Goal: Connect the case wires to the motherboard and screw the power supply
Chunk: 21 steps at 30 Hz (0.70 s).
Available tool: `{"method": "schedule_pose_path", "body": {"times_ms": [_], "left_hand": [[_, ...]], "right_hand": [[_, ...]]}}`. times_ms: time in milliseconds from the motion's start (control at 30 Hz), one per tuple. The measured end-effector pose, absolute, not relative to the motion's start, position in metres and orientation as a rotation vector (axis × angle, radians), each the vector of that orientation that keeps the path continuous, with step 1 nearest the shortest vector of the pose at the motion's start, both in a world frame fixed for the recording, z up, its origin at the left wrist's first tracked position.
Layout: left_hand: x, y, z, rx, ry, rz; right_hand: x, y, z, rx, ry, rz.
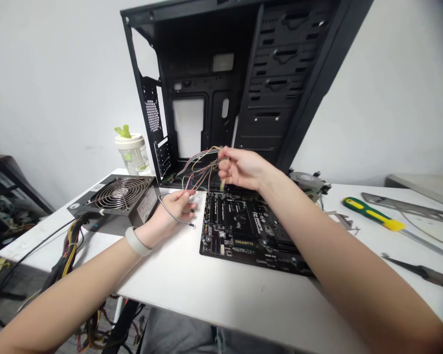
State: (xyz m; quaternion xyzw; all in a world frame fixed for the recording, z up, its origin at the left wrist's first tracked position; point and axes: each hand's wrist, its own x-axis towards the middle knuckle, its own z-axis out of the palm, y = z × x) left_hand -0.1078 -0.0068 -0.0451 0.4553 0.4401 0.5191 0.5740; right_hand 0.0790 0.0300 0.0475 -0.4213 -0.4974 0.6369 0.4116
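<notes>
Thin multicoloured wires (199, 173) run from the floor of a black computer case (299, 113) up to my right hand (239, 168), whose fingers are closed round them. Lower and to the left, my left hand (173, 210) pinches part of the same bundle between thumb and forefinger. Across the back of that hand loops a grey cable (169, 212) ending in a small dark connector. Below my right hand a black Gigabyte motherboard (239, 231) lies flat on the white table (206, 285), its right part hidden by my forearm.
To the left sit a power supply (143, 200) with a cable bundle over the table edge and a lidded cup (133, 152). On the right lie a fan cooler (308, 181), a green-yellow screwdriver (372, 211), a metal strip (409, 206) and a dark tool (424, 272).
</notes>
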Motion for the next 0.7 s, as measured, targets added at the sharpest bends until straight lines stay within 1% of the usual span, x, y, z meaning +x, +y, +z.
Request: {"method": "schedule_pose_path", "body": {"times_ms": [100,233,467,533,633,700], "left_hand": [[-0.107,-0.007,-0.045,1.158,1.007,1.321],[-0.110,-0.007,-0.044,1.364,0.918,1.454],[-0.115,-0.004,-0.045,1.479,0.796,1.498],[-0.115,-0.005,-0.042,1.445,0.778,1.483],[-0.114,-0.008,-0.034,1.290,0.785,1.486],[-0.114,-0.010,-0.027,1.125,0.819,1.505]], "right_hand": [[0.089,0.029,0.055,-1.024,-1.293,1.503],[0.094,0.027,0.058,-0.997,-1.348,1.491],[0.095,0.028,0.054,-1.055,-1.721,1.383],[0.099,0.029,0.053,-1.153,-1.840,1.242],[0.108,0.030,0.055,-1.415,-2.076,0.920],[0.114,0.029,0.058,-1.543,-2.232,0.845]]}}
